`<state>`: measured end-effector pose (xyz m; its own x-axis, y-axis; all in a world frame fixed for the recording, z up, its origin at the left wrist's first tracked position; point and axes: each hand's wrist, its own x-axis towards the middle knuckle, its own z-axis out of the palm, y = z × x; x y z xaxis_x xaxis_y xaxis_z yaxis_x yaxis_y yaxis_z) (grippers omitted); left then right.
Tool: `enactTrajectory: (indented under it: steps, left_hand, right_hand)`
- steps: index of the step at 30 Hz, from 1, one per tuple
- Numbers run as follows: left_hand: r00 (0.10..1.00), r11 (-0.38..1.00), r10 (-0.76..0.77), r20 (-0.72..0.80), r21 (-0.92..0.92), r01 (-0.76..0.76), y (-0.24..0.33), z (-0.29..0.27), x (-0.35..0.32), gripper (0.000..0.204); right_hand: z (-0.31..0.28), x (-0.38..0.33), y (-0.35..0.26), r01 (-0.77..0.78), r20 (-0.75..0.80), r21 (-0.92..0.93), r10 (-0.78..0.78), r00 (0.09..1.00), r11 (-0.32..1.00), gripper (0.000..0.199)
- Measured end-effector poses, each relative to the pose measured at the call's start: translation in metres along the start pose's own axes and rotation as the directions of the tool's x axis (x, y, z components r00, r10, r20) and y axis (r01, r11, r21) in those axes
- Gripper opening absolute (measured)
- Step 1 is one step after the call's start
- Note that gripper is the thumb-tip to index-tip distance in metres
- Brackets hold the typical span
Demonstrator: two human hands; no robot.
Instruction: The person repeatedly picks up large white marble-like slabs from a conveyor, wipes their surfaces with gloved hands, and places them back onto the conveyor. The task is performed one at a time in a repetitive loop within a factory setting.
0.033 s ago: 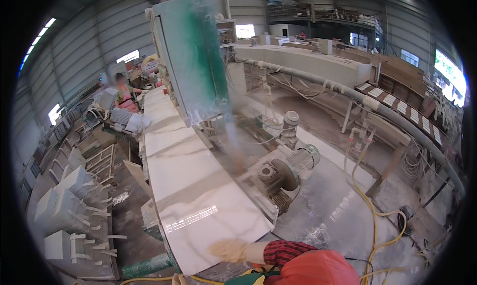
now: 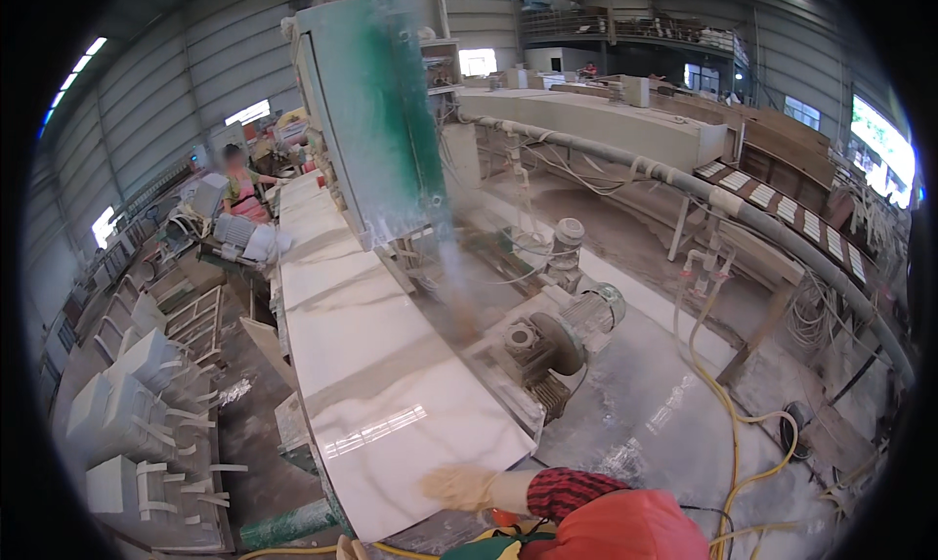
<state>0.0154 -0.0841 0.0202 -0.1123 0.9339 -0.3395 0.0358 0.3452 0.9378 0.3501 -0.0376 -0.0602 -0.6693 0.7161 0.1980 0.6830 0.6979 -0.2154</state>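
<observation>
A long run of glossy white stone-look slab with grey-brown veins [image 2: 391,462] stretches away from me along the machine bed. My right hand [image 2: 457,487], in a tan glove, lies flat on its near end with the fingers stretched to the left. The red-and-black checked sleeve shows behind the glove. At the bottom edge, just below the slab's near corner, a bit of tan glove, apparently my left hand [image 2: 349,548], peeps into view; its fingers are mostly hidden.
A tall green machine cabinet [image 2: 371,120] stands over the slab's right side, with dusty motors [image 2: 557,340] nearer me. A yellow hose [image 2: 728,404] trails at right. Strapped white stacks [image 2: 117,413] stand at left. A co-worker [image 2: 244,189] stands at the far end.
My right hand has slid slightly to the right on the slab. The whole view has shifted a little.
</observation>
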Motion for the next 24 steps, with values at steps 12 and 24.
enactTrajectory:
  steps: [12,24]
  left_hand:
    - [0.523,0.051,0.446,0.727,0.562,-0.825,0.004,0.032,0.062,0.086]
    - [0.463,-0.242,0.399,0.792,0.577,-0.780,-0.019,0.042,0.113,0.080]
  right_hand:
    - [-0.090,-0.191,0.025,-0.783,-0.251,-0.242,0.742,0.621,0.573,0.026]
    - [0.054,-0.336,-0.109,-0.998,0.564,0.008,0.825,-0.041,-0.055,0.044]
